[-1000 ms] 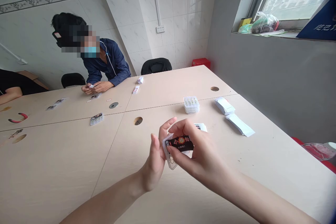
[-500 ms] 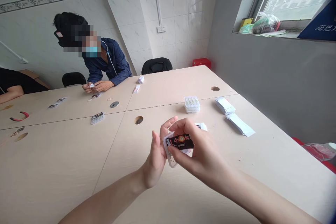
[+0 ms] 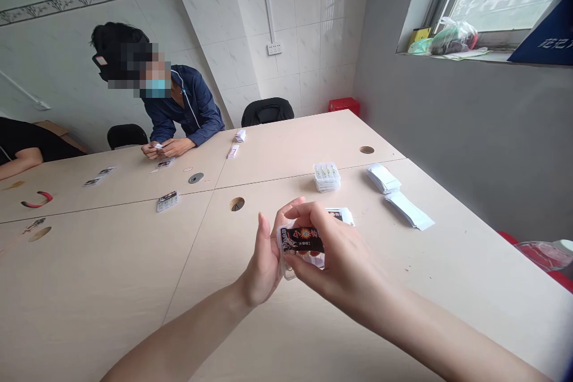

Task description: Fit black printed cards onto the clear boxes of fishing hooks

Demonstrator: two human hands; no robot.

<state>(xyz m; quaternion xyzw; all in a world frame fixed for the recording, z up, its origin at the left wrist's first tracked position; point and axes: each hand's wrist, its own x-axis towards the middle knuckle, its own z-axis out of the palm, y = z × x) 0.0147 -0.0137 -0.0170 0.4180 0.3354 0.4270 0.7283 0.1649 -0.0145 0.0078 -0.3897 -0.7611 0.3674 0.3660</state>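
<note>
Two bare hands hold a clear plastic packet (image 3: 301,243) with a black label above the bench (image 3: 102,274), the left hand (image 3: 264,262) cupping its left edge and the right hand (image 3: 333,256) pinching it between thumb and fingers. Just beyond lie a printed white card (image 3: 341,216), then a stack of clear cases (image 3: 326,177) and, rightward, white paper packets (image 3: 382,179). Far left, a person in a navy jacket (image 3: 188,110) holds a small card.
</note>
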